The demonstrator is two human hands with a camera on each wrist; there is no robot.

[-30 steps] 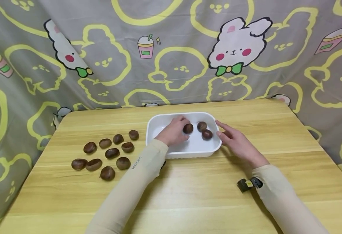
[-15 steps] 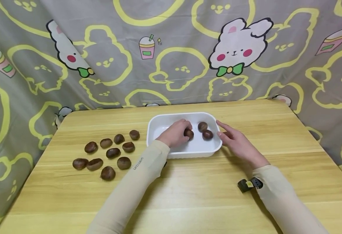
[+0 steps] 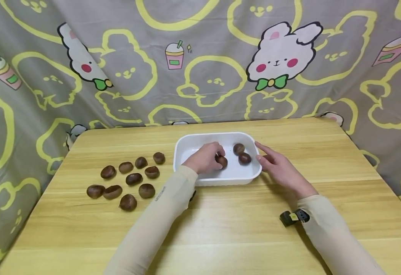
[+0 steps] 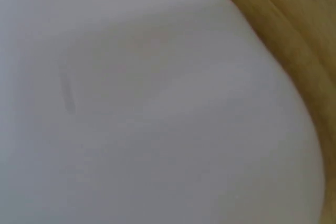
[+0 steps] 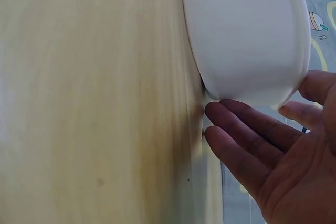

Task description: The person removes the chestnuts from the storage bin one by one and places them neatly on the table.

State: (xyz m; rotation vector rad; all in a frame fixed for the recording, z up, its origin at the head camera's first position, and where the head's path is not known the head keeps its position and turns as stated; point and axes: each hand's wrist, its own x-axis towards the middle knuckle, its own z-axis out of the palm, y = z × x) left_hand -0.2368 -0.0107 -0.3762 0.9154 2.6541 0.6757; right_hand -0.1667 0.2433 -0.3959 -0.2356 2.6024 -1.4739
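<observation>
In the head view my left hand (image 3: 205,158) reaches into a white plastic tray (image 3: 234,181), fingers bent around a brown chestnut (image 3: 223,162) low over the tray floor. Two other chestnuts, one (image 3: 239,149) behind the other (image 3: 244,158), lie at the tray's right end. My right hand (image 3: 282,170) is at that end, its fingers extended by the outer wall. The right wrist view shows the right fingertips (image 5: 212,109) right at the tray wall (image 5: 247,35). Only the blurred white tray (image 4: 157,103) and some wood fill the left wrist view.
Several loose chestnuts, among them a dark one (image 3: 134,178), lie spread on the wooden table (image 3: 227,229) left of the tray. A patterned curtain (image 3: 214,42) hangs along the table's back edge. A black strap device (image 3: 293,217) sits at the right wrist.
My left hand has drawn the chestnut a little toward the near side of the tray. The right hand stays at the tray's right end.
</observation>
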